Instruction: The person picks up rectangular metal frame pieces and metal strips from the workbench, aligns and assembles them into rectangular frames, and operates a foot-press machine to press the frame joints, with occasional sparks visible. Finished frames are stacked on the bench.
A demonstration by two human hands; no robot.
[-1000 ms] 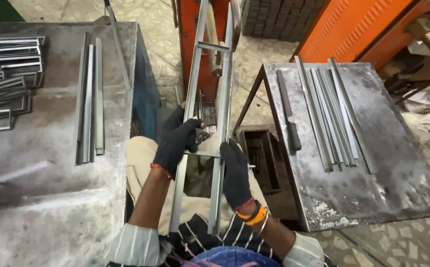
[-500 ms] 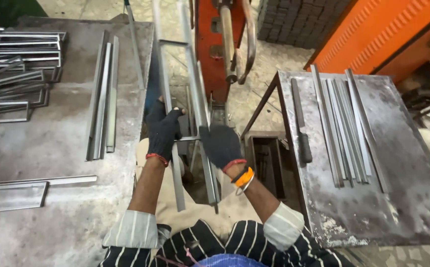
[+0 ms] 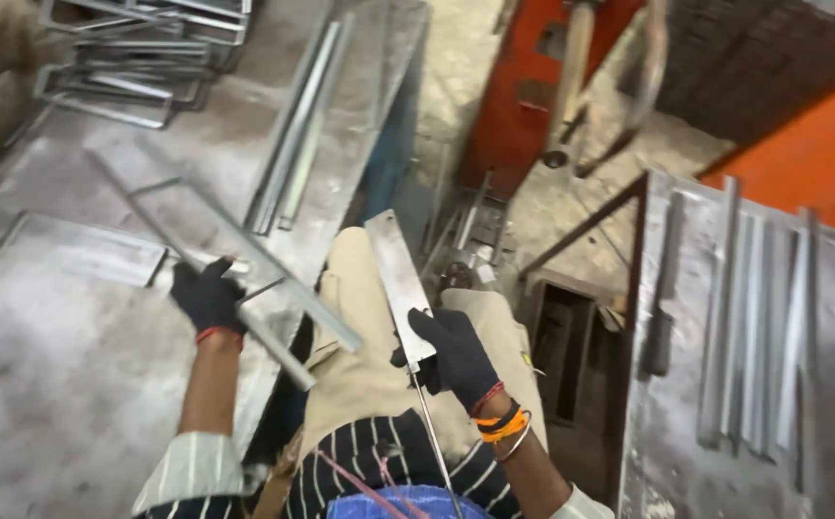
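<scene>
Head view: left hand, black glove, fingers wrapped around one rail of a ladder-shaped metal frame. Frame lies diagonally over the near right part of the left steel table, its lower end sticking out past the table edge over the person's lap. Upper end reaches toward the table's middle, blurred.

Right hand, also gloved, fingers curled tight around a flat metal strip with a thin rod running down from it toward the torso. Strip points up and away over the tan trousers, touching neither table.

Gap between the two tables is narrow: person sits in it, knees filling most of it; scrap pieces and a dark box on the floor ahead.

Left table: a flat plate just beside the frame, two long bars farther up, stacked frames at the far corner. Bare surface near the left hand.

Right table: long bars laid parallel, close to its near edge. Orange machine beyond.
</scene>
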